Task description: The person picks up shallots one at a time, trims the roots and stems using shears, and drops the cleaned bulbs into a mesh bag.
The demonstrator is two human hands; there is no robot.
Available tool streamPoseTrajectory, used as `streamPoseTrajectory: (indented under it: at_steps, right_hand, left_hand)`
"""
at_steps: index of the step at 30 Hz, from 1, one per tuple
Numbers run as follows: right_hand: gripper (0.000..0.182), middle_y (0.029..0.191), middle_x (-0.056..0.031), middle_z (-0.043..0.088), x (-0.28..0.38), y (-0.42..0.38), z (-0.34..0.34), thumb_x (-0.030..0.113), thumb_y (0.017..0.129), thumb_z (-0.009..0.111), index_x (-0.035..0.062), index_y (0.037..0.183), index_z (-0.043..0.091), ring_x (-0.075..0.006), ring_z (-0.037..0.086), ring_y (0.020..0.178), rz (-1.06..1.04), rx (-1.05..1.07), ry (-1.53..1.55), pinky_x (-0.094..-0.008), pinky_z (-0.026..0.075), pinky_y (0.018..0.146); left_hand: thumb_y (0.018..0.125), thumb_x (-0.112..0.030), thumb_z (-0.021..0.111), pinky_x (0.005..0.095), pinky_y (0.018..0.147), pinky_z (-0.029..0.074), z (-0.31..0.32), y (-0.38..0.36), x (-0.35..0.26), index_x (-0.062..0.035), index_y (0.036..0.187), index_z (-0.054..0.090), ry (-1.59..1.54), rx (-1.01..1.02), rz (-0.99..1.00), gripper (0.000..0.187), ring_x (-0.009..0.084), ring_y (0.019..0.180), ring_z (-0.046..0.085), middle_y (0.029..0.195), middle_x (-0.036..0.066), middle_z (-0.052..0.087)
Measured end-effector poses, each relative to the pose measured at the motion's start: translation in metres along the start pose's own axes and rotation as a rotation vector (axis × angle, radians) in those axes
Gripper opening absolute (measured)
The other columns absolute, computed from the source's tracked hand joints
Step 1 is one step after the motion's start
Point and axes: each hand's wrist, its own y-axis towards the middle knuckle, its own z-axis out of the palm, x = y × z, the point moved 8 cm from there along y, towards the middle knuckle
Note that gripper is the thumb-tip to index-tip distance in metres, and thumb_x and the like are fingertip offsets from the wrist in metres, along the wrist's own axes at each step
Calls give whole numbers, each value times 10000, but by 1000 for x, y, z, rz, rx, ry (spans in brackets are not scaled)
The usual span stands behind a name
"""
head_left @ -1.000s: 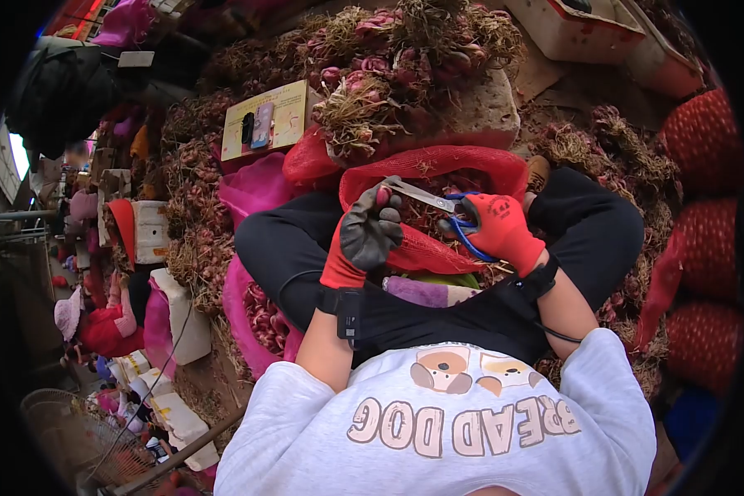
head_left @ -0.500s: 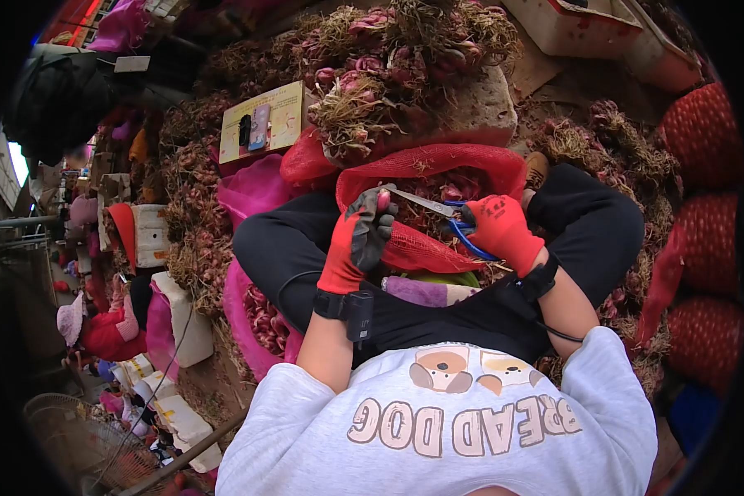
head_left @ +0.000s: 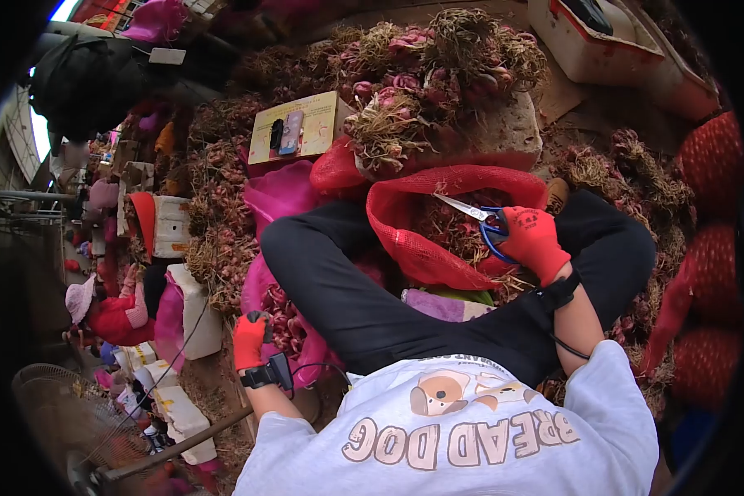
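My right hand (head_left: 531, 240), in a red and black glove, is closed on the blue handles of a pair of scissors (head_left: 475, 212). The silver blades point left over an open red mesh bag (head_left: 405, 246) with onion-like bulbs and dry trimmings inside. Down at the left, my left hand (head_left: 251, 337), gloved the same way, is beside a pink mesh bag (head_left: 260, 285) that holds reddish bulbs. Its fingers are curled, and whether anything is in them is hidden. A heap of bulbs with dry stalks (head_left: 438, 74) lies on a pale block (head_left: 504, 136) beyond the red bag.
A yellow box (head_left: 314, 124) carries a phone and a small black object. Full red net sacks (head_left: 707, 273) line the right side. White foam boxes (head_left: 194, 314) and a person (head_left: 120, 318) in red are at the left. A foam crate (head_left: 591, 50) stands at the upper right.
My left hand has moved from the scissors' tips down and left to the pink bag; the bulb seen in it no longer shows. My right hand still holds the scissors, their blades now free. The view has shifted.
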Motion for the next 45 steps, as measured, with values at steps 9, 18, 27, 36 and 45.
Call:
streamPoseTrajectory:
  at_steps: [9, 18, 27, 36, 45]
  right_hand:
    - [356, 833, -129, 620, 15, 11, -51, 378, 703, 688, 76, 873, 607, -308, 618, 799, -110, -66, -26, -410, 487, 704]
    - [422, 782, -147, 635, -25, 46, -63, 469, 778, 647, 69, 900, 589, -339, 629, 771, -37, -244, 270, -409, 493, 679]
    - [479, 948, -136, 604, -46, 33, -55, 418, 717, 683, 59, 996, 530, -310, 610, 895, -20, -211, 90, -409, 479, 761]
    - [427, 995, -112, 607, -51, 35, -79, 295, 691, 718, 98, 1027, 543, -301, 618, 912, 112, -250, 167, -405, 498, 759]
    - [384, 855, -119, 644, -56, 42, -73, 337, 759, 727, 55, 973, 577, -270, 625, 791, 73, -392, 844, -357, 488, 720]
  left_hand:
    - [856, -276, 625, 410, 778, 493, 6, 14, -98, -37, 1141, 589, 392, -490, 654, 373, 350, 880, 628, 1042, 157, 641]
    - [859, -162, 623, 312, 773, 487, 168, 8, -425, -39, 1051, 623, -178, 133, 1022, 228, 194, 874, 629, 942, 94, 655]
    - [761, -347, 650, 387, 943, 443, 343, 207, -506, -62, 1203, 578, 436, 56, 859, 531, 328, 1137, 549, 1154, 177, 623]
    - [755, -217, 696, 359, 807, 479, 320, 174, -496, -53, 999, 626, 261, 269, 1036, 302, 268, 888, 637, 956, 138, 676]
    - [922, -109, 558, 420, 834, 550, 238, 64, -475, -33, 1020, 541, -1077, 920, 603, 125, 270, 906, 640, 947, 111, 605]
